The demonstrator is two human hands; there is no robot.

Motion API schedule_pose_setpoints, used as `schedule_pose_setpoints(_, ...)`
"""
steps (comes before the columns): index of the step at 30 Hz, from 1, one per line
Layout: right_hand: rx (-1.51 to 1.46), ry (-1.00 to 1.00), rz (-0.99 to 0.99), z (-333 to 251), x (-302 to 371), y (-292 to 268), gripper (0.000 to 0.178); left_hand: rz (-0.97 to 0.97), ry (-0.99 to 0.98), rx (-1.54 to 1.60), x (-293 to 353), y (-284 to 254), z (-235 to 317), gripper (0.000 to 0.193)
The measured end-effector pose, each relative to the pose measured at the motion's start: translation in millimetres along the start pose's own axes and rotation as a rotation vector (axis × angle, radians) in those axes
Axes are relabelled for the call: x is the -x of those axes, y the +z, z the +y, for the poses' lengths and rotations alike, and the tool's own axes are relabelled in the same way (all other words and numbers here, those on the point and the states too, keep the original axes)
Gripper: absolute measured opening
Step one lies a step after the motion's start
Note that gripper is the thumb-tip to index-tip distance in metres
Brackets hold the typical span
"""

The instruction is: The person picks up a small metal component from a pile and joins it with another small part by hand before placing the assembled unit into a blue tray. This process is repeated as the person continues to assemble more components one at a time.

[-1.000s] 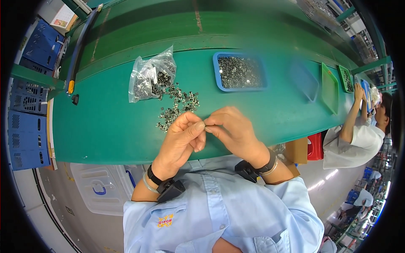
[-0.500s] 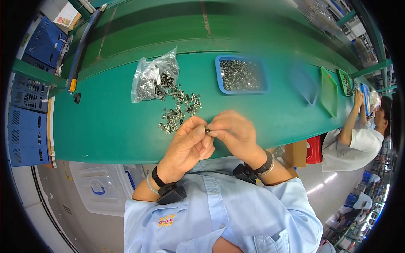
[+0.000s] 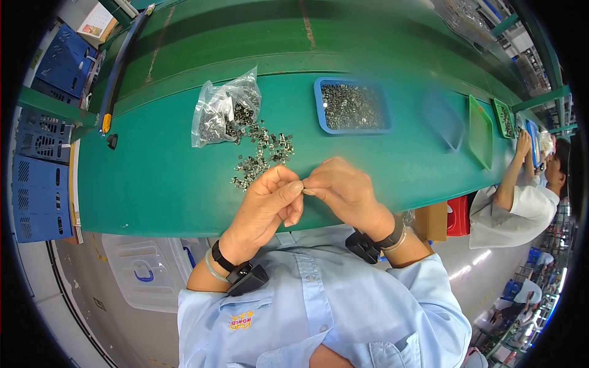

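My left hand (image 3: pixel 267 202) and my right hand (image 3: pixel 340 187) meet fingertip to fingertip above the near edge of the green table (image 3: pixel 153 178), pinching a small metal part (image 3: pixel 303 189) between them; the part is mostly hidden by the fingers. Just beyond my left hand lies a loose pile of small metal parts (image 3: pixel 264 156). A clear plastic bag (image 3: pixel 224 110) with more of the same parts lies open behind the pile. A blue tray (image 3: pixel 353 107) filled with metal parts sits behind my right hand.
A clear tray (image 3: pixel 445 119) and a green tray (image 3: pixel 481 132) lie further right on the table. Another person in a white shirt (image 3: pixel 518 196) works at the table's right end. Blue crates (image 3: pixel 40 153) stand at left, and a clear lidded bin (image 3: pixel 144 276) sits under the table.
Both hands stay pinched together on the small part; they have shifted slightly toward me and to the right, away from the pile.
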State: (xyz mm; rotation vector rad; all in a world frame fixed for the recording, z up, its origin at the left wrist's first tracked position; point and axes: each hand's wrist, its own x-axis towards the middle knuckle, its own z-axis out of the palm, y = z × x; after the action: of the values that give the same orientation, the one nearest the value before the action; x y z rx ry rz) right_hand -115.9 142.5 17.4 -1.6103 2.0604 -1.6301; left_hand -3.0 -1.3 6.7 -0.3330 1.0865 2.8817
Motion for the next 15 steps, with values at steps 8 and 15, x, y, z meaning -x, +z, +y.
schedule_pose_setpoints(8,0.092,-0.068,-0.018,1.5,-2.2,-3.8,0.015,0.016,-0.029,0.026,0.5,1.7,1.4,0.012)
schedule_pose_setpoints(15,0.084,-0.045,0.010,2.8,3.5,-0.4,0.015,0.013,-0.032,0.016,0.0,1.3,-2.1,0.011)
